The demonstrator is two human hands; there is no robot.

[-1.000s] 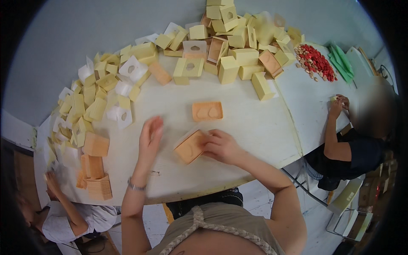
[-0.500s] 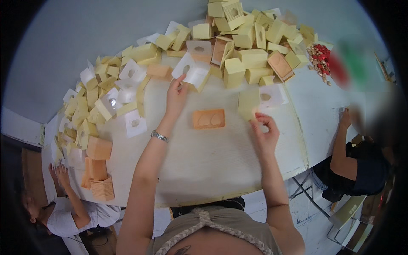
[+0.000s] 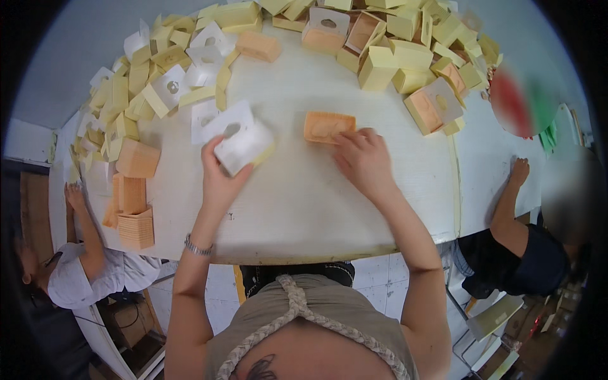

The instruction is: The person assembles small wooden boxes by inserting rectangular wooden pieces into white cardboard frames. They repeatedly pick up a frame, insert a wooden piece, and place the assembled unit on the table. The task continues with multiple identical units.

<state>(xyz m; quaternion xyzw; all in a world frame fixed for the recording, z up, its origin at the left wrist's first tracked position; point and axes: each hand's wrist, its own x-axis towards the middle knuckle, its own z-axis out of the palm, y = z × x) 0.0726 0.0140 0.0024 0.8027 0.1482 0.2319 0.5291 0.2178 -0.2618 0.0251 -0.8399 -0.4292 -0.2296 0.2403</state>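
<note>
My left hand (image 3: 223,166) is closed on the near left side of a pale yellow box (image 3: 267,154), which is tilted and slightly blurred. Its white flap (image 3: 242,140) is raised, with a rounded cut-out. Right of the box, a shallow orange tray (image 3: 324,126) with rounded hollows lies on the table. The bent fingers of my right hand (image 3: 366,159) are at the tray's near right corner, covering part of it. Motion smears this hand a little, and its fingertips are partly hidden.
Yellow boxes are heaped along the far left (image 3: 130,82) and far right (image 3: 405,60). A yellow box with an orange insert (image 3: 425,109) stands at the right heap's near edge. Stacked orange trays (image 3: 135,225) stand at the left. A co-worker's arm (image 3: 510,199) rests at the right; another person (image 3: 95,266) sits left.
My left hand has brought the flapped box nearer from the far pile. My right hand has left the yellow box it was touching and come to the orange tray. The view has shifted.
</note>
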